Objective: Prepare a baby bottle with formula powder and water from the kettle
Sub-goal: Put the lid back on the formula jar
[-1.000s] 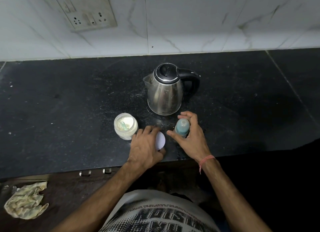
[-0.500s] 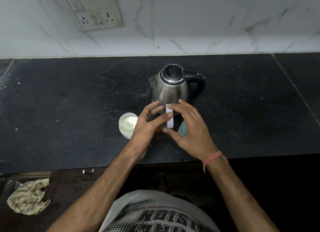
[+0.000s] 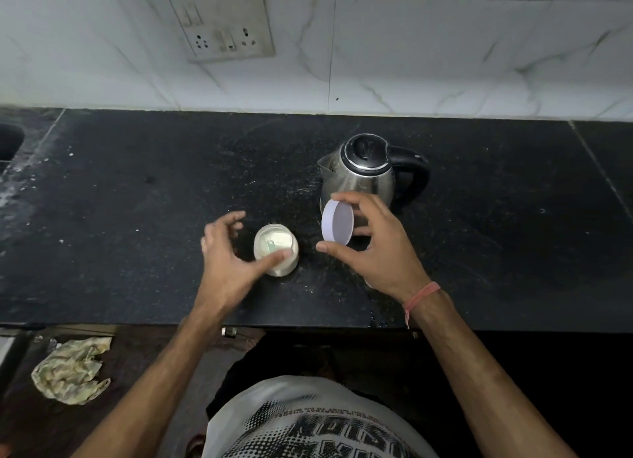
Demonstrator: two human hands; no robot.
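Note:
An open jar of pale formula powder [image 3: 275,242] stands on the black counter [image 3: 137,218], with a greenish scoop [image 3: 271,246] lying in the powder. My left hand [image 3: 224,255] is spread around the jar's left side and its thumb touches the jar's front; the fingers are blurred and apart from the glass. My right hand [image 3: 383,252] holds the round white lid [image 3: 337,226] tilted on edge between thumb and fingers, just right of the jar. The steel kettle [image 3: 366,173] with black lid and handle stands behind that hand. The baby bottle is hidden.
A wall socket plate [image 3: 219,22] sits on the white tiles behind. A sink edge [image 3: 8,142] shows at far left. A crumpled cloth [image 3: 70,368] lies below the counter's front edge, at the lower left.
The lid passed from both hands to my right hand alone. My left hand let go and swung left to the jar. The camera view shifted right and the bottle went out of sight.

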